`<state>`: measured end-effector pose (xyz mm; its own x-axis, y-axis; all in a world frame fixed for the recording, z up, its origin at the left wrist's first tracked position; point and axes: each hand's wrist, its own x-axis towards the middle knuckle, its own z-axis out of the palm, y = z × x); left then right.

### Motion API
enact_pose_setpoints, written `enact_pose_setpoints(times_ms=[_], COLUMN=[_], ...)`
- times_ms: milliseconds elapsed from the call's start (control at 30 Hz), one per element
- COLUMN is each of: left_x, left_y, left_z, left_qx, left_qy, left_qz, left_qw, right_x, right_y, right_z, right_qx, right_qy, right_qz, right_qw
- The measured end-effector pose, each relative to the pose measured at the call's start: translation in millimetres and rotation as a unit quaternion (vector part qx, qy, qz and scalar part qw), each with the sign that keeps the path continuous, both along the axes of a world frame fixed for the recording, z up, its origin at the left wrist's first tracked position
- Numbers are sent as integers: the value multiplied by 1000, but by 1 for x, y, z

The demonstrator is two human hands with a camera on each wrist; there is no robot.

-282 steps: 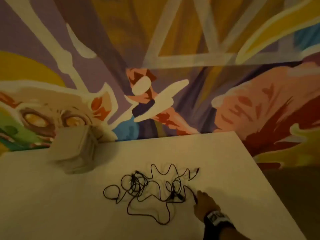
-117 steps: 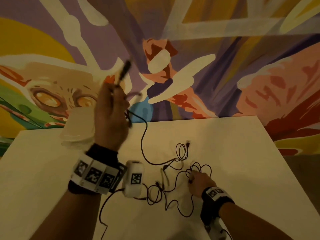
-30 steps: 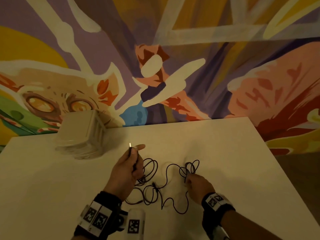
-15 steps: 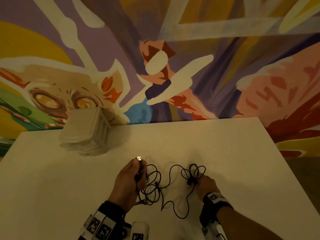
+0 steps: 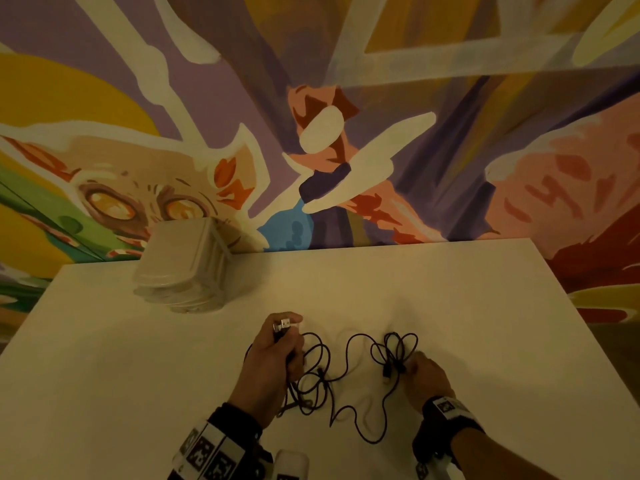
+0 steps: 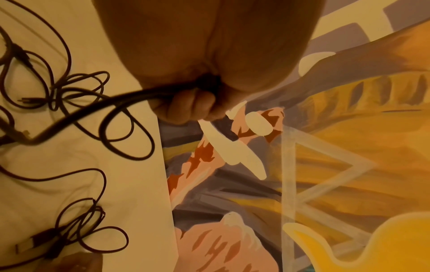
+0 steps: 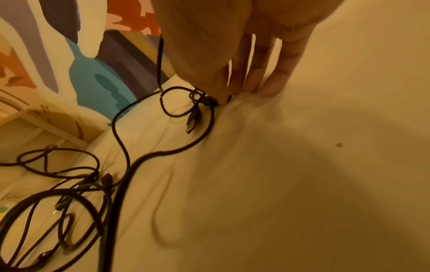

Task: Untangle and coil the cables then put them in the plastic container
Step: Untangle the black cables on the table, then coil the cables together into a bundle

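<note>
The cables lie on the bench between the two hands, strung roughly left to right — a loose heap by the left hand, a small knot of loops by the right hand, and one slack strand snaking across the gap. The left hand's fingers are curled tight round a cable, its USB plug sticking out past the thumb toward the wall. The right hand's thumb and forefinger pinch the knot against the bench; its other fingers lie straight, tips touching the surface. Drawing the hands apart along that left-right line would likely tighten the strand rather than free it. The plastic container stands, lid on, at the far left near the bench's back edge, nearer the left hand. Open bench runs to the right and toward the person.
</note>
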<state>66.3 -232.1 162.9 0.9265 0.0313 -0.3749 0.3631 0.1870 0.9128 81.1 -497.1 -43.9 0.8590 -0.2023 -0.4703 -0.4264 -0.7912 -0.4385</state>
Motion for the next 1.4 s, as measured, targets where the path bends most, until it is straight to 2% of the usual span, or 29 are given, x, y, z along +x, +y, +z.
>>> enact_pose_setpoints(times_ms=[133,267,367,500,733,833,967,1067,1133,1267,1367,1400], left_x=[-3,-6,-8,-13,-13,-13,-12,-9,-6,2,7,8], left_y=[-1,0,4,4,3,4,10,11,11,8,5,4], left_z=[5,7,4,0,-1,0,-2,-1,0,3,6,8], left_qx=[-56,-67,-47,38,52,26,-27,-18,-14,-19,11,22], left_qy=[35,25,17,13,-6,11,22,9,1,-29,-46,-51], left_qz=[-30,-34,-35,-48,-46,-44,-28,-28,-26,-16,-21,-23], left_qw=[997,997,998,998,998,999,999,999,1000,999,999,998], right_x=[5,9,10,11,7,8,16,28,38,48,52,51], right_y=[5,7,8,7,3,-3,-20,-28,-28,-17,-5,0], right_z=[0,-3,-3,-4,1,12,46,87,120,188,219,227], right_qx=[6,10,13,17,64,87,105,100,140,270,266,296], right_qy=[1,7,15,33,14,-12,-102,-186,-253,-349,-363,-364], right_qz=[9,-7,-15,-20,-88,-114,-117,-90,-86,-85,-40,-28], right_qw=[1000,1000,1000,999,994,990,982,973,954,893,892,882])
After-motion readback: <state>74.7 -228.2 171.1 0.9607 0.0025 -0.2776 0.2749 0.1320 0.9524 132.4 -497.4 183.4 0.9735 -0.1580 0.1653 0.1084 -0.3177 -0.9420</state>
